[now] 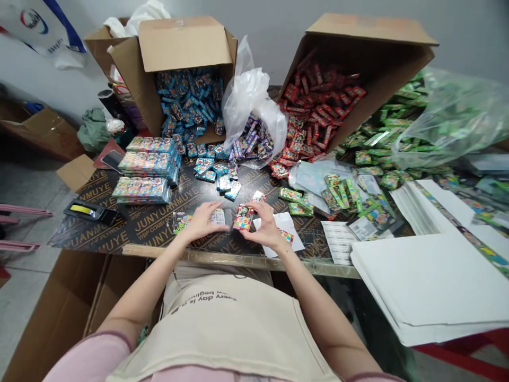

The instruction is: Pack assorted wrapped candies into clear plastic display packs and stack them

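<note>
My right hand (265, 227) grips a small red candy-style box (243, 217) with a colourful front, thumb at its lower edge and fingers at its upper side. To its left, my left hand (203, 223) is curved with thumb and fingers apart, holding nothing. Beneath and beside that hand lies a flat printed packet (183, 220), partly covered by the fingers. A white paper sheet (297, 239) lies partly under my right hand. Just beyond the hands are loose small blue boxes (225, 183) and a few green boxes (293, 194).
Wrapped stacks of boxes (141, 190) stand at left, near a black tape-like tool (90, 211). Behind are cartons holding blue boxes (191, 101) and red boxes (318, 114), with purple boxes (254, 138) in a plastic bag between. White card sheets (433, 281) overhang the right front edge.
</note>
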`<state>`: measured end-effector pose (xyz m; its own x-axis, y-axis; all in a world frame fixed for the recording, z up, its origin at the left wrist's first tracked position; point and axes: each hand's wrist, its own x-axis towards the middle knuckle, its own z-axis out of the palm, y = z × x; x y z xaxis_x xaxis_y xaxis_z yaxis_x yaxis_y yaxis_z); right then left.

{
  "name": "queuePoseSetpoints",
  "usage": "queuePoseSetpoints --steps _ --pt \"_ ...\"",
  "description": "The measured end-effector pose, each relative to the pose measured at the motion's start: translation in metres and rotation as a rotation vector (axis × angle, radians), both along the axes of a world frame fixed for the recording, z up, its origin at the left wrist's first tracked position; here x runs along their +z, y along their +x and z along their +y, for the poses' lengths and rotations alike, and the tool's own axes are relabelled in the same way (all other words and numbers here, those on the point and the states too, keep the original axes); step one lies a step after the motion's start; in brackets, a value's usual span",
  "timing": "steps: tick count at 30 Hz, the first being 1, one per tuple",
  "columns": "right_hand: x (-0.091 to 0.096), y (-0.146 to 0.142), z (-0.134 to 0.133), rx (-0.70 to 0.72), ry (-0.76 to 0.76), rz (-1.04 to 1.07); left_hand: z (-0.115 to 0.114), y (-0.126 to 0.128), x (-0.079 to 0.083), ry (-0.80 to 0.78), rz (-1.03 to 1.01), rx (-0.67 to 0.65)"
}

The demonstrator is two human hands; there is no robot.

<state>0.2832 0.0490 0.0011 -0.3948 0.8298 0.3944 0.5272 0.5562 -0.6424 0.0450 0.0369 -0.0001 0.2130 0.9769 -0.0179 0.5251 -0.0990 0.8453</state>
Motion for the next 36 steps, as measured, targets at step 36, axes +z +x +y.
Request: queuePoseSetpoints --steps 36 --pt "-0.039 0.160 0.063 -0.678 0.056 -0.582 -0.007 -0.033 -0.059 0.267 0.586 -0.164"
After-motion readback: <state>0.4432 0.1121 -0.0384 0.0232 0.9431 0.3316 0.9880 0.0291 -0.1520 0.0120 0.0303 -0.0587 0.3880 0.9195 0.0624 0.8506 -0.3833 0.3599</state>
